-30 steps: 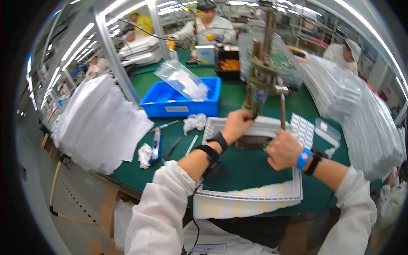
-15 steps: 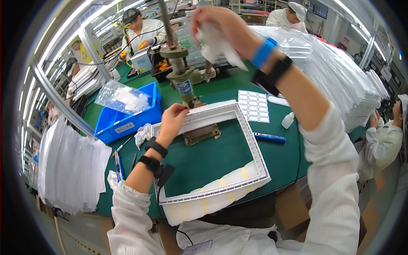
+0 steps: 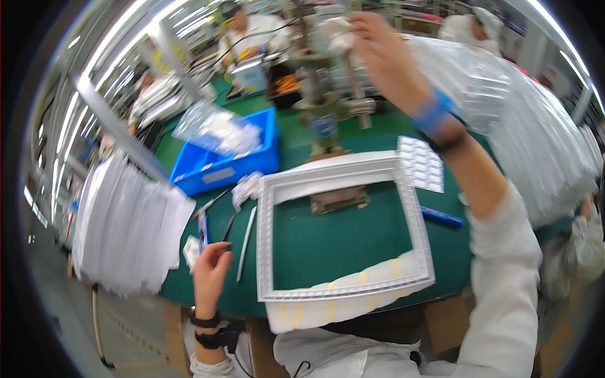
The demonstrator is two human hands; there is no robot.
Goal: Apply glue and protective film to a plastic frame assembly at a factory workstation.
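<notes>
Left hand [image 3: 211, 268]: low at the mat's near left edge, left of the frame [image 3: 343, 233]; fingers loosely curled, half open, holding nothing; fingertips close to a thin white strip [image 3: 246, 244], contact not clear.
Right hand [image 3: 372, 44]: raised high behind the frame, in front of the press [image 3: 321, 107]; blurred; fingers closed round a pale crumpled piece [image 3: 334, 34], kind not clear.
Frame: white, square, flat on the green mat [image 3: 340, 246], its near edge over a taped white sheet [image 3: 334, 302].
Left of frame: pens [image 3: 203, 227], white wad [image 3: 246, 188], blue bin [image 3: 220, 160] with a clear bag.
Right of frame: label sheet [image 3: 421, 165], blue marker [image 3: 441, 217].
</notes>
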